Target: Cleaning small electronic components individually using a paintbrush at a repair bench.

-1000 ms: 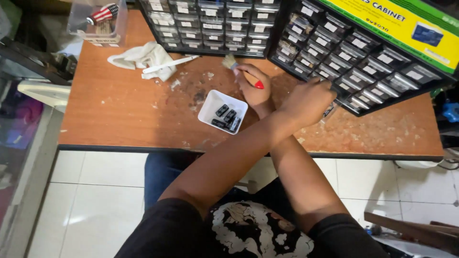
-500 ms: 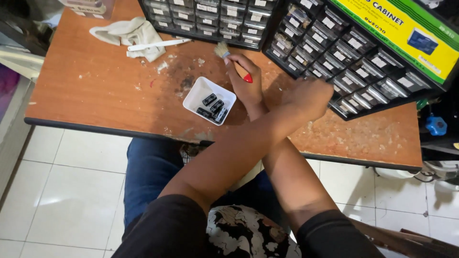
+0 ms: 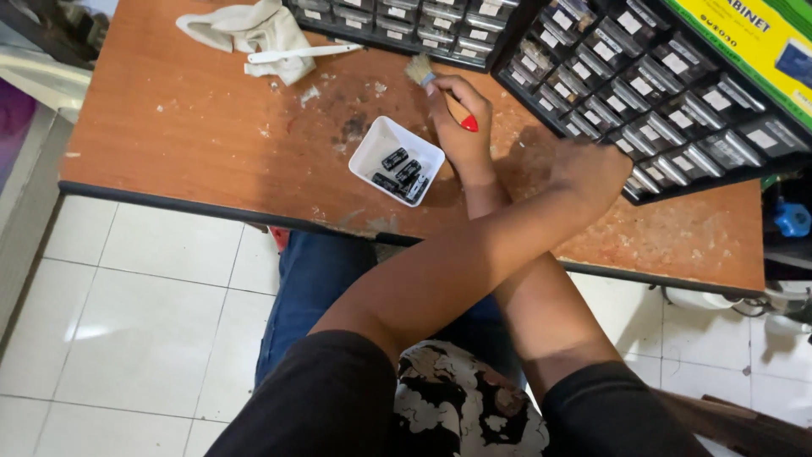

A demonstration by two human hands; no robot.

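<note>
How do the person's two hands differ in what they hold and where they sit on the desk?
The right hand grips a red-handled brush and sits beside the white tray of dark parts; the left hand holds nothing visible and rests at the black drawer cabinet. The right hand points towards the desk's far side, bristles at the cabinets; the left hand is loosely closed at the drawer fronts. Both forearms cross over the wooden desk.

Electronics workshop: parts drawer cabinets point(image 3: 677, 76), scarred workbench point(image 3: 194, 144).
</note>
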